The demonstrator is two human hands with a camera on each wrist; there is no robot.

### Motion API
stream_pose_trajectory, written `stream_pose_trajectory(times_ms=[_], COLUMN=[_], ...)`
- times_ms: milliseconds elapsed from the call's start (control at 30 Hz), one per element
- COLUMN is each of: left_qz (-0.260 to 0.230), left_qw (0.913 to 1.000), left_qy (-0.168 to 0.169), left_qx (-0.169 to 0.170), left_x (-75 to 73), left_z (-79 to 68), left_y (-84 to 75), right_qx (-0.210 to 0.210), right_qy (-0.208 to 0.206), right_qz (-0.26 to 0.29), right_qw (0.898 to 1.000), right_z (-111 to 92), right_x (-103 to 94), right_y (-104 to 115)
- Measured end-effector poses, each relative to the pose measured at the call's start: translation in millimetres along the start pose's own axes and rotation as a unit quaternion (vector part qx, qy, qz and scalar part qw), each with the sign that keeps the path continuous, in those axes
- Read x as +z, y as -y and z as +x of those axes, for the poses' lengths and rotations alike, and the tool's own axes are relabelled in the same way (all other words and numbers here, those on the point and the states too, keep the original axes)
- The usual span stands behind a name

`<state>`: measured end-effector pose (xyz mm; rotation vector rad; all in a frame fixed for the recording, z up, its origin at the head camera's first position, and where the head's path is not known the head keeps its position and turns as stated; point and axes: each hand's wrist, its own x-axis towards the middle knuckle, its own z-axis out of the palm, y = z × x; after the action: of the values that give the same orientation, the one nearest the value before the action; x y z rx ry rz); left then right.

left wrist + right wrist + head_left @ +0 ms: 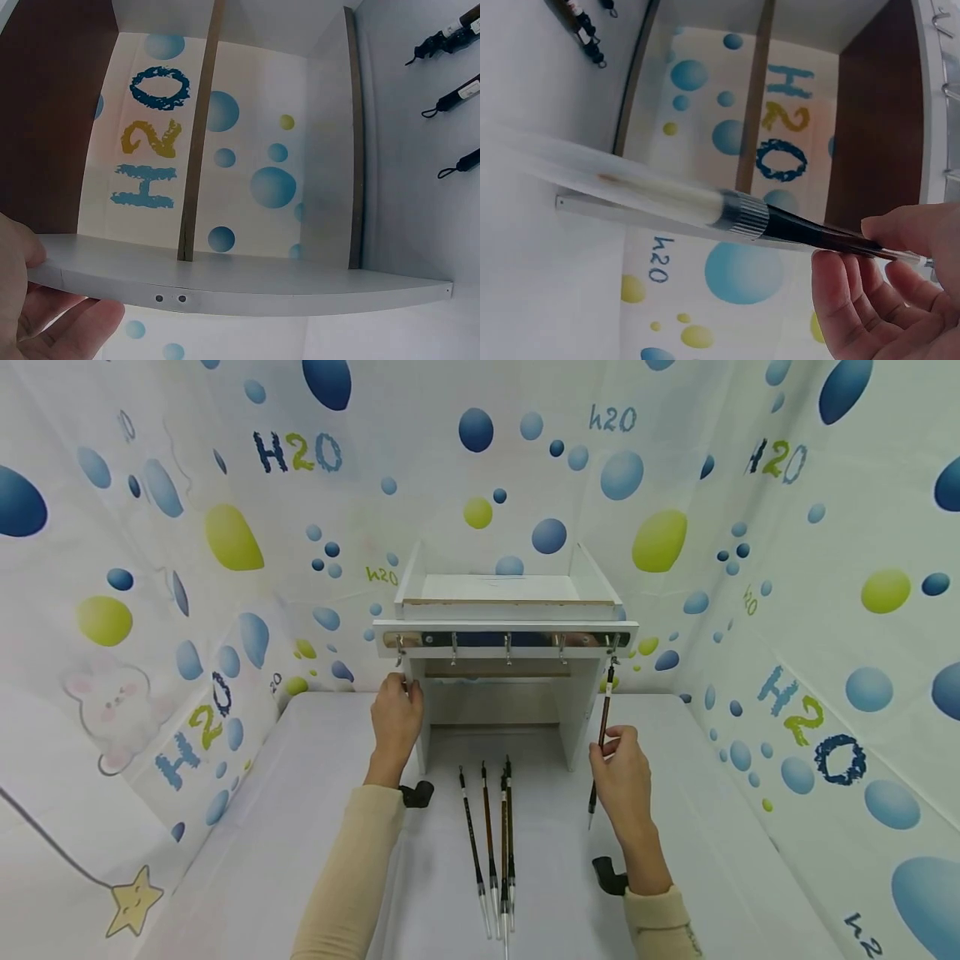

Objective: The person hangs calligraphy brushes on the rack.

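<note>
My right hand (626, 777) pinches the handle of a calligraphy brush (604, 714) between thumb and fingertips. The brush stands nearly upright, its loop end by the rightmost hook (615, 643) of the white shelf (506, 652); whether the loop is on the hook is too small to tell. In the right wrist view, its pale bristles (675, 199) show inside a clear cap. At the shelf's other side my left hand (397, 714) grips the side panel (247, 289), thumb on one face and fingers on the other.
Several capped brushes (472, 835) lie side by side on the white tabletop (442, 877) in front of the shelf. A metal strip with several hooks (508, 647) runs along the shelf front. Patterned curtains (420, 443) enclose the table at the back and sides.
</note>
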<state>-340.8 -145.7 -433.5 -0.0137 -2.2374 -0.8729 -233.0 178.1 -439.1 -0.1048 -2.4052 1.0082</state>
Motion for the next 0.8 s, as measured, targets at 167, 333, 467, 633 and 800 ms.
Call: stream_pose_trajectory(times_ms=[167, 333, 467, 633, 800], left_qz=[0.002, 0.004, 0.003, 0.005, 0.006], left_qw=[1.0, 1.0, 1.0, 0.9999, 0.9999], left_qy=[0.002, 0.003, 0.003, 0.009, 0.008], left_qx=[0.0, 0.002, 0.0, -0.008, -0.011], left_x=[-0.2, -0.6, -0.7, -1.2, -1.9], left_z=[0.5, 1.2, 1.0, 0.2, 0.1], left_y=[0.1, -0.3, -0.1, -1.3, -2.7], right_qx=[0.006, 0.004, 0.003, -0.004, -0.006], right_qy=[0.006, 0.005, 0.005, 0.006, 0.011], right_qz=[-0.006, -0.024, -0.029, -0.022, -0.011], right_qw=[1.0, 1.0, 1.0, 1.0, 1.0], right_z=[1.9, 8.1, 15.6, 24.4, 32.1], right_x=[6.1, 10.9, 17.2, 25.4, 32.9], right_y=[-6.1, -11.0, -17.6, -25.7, -31.4])
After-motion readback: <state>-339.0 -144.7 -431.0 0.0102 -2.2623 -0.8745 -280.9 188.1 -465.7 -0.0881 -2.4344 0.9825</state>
